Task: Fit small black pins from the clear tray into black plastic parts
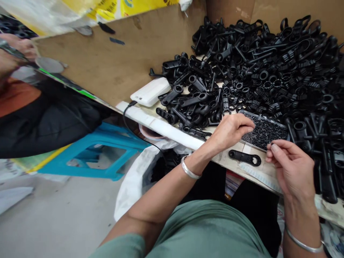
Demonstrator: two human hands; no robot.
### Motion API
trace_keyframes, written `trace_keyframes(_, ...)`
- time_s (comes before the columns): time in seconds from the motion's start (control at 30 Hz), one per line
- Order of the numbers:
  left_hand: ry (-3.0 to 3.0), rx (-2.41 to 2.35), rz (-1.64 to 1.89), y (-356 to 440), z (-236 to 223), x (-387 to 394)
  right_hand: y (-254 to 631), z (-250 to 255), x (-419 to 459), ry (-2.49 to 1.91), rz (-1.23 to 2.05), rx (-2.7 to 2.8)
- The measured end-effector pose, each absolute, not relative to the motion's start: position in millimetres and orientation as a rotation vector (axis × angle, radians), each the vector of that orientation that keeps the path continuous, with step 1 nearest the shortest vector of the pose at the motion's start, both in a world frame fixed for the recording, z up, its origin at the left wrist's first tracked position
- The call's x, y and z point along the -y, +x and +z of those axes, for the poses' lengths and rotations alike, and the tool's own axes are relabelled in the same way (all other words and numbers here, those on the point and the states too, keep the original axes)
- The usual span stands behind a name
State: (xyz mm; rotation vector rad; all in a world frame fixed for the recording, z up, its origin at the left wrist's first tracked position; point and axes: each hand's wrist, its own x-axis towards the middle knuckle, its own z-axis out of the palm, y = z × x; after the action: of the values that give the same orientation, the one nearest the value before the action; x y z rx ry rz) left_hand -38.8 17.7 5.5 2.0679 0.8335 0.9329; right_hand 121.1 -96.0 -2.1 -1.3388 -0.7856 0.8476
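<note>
My left hand [231, 129] is closed in a pinch over the left end of a clear shallow tray [245, 144] filled with tiny black pieces [264, 129]. Whatever its fingertips hold, if anything, is hidden. At the tray's near right corner, my right hand [292, 166] pinches a small black piece [272, 144] between thumb and forefinger. Between and below the hands, one flat black plastic arm [243, 157] with a ring-shaped end lies by itself at the table's front edge, touched by neither hand.
Black plastic parts [242, 53] are heaped behind the tray. A white power bank [150, 92] with a black cable lies at the left. Below are a white sack [129, 186] and a blue stool [88, 157]. Another person's hand [18, 50] holds a tool at the far left.
</note>
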Motion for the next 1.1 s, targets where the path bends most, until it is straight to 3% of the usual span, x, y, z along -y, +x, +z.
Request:
trace_keyframes(0.23, 2.089, -0.776, 1.093, -33.8, 10.8, 1.5, 107.1, 5.6, 67.7, -1.351, 0.983, 0.869)
trace_keyframes(0.5, 1.997, -0.847, 1.052, -39.5, 9.2, 1.7, 104.9, 9.8, 57.3, -1.42, 0.903, 0.942)
trace_keyframes(0.8, 1.417, -0.81, 1.045, -37.3, 5.8, -7.5, 94.4, 11.0, 59.6, -1.485, 0.159, 1.532)
trace_keyframes(1.1, 1.302, -0.845, 1.063, -35.0, 5.0, -10.1, 105.4, 1.8, 51.6, -1.422, 0.007, 1.742)
